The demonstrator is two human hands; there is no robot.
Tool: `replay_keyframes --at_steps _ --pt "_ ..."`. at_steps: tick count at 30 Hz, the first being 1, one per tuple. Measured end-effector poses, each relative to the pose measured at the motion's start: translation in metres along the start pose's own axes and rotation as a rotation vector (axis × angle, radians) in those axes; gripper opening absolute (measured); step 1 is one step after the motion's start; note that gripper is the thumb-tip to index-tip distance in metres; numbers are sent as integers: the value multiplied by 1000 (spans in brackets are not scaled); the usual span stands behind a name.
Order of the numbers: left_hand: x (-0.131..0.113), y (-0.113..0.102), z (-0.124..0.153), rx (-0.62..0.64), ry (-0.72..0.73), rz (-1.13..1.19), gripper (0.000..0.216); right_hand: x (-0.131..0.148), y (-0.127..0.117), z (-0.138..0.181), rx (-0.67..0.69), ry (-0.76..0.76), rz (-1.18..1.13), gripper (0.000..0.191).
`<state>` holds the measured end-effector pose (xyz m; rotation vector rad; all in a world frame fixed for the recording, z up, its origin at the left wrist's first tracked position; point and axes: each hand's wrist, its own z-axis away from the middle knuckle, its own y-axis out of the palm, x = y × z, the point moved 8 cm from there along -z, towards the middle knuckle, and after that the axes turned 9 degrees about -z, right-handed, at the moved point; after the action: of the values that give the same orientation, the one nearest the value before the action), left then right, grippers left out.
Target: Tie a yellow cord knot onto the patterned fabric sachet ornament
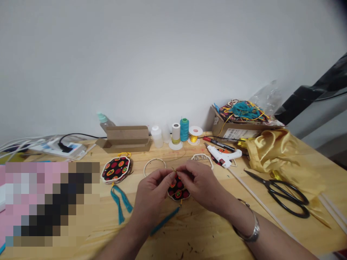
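Note:
My left hand (153,193) and my right hand (199,184) meet over the middle of the wooden table (217,231). Both pinch the top of a small black fabric ornament (177,189) with red and orange dots, where a thin yellow cord sits. A teal tassel (165,220) trails from the ornament's lower end toward me. My right wrist wears a silver bangle (251,227). A stack of similar patterned ornaments (116,169) lies to the left, with another teal tassel (120,202) below it.
A thin ring (154,166), a wooden lattice piece (202,158), a white glue gun (223,155), black scissors (287,196), yellow satin cloth (273,148), thread spools (184,129), a cardboard holder (126,139) and a box of scraps (241,119) surround the hands.

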<state>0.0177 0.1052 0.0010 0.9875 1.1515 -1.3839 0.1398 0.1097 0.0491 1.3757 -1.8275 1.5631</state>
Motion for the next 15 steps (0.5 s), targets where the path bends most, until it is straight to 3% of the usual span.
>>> replay_keyframes --at_steps 15 --pt "-4 -4 -1 -57 1 0 9 -1 0 1 12 23 -9 14"
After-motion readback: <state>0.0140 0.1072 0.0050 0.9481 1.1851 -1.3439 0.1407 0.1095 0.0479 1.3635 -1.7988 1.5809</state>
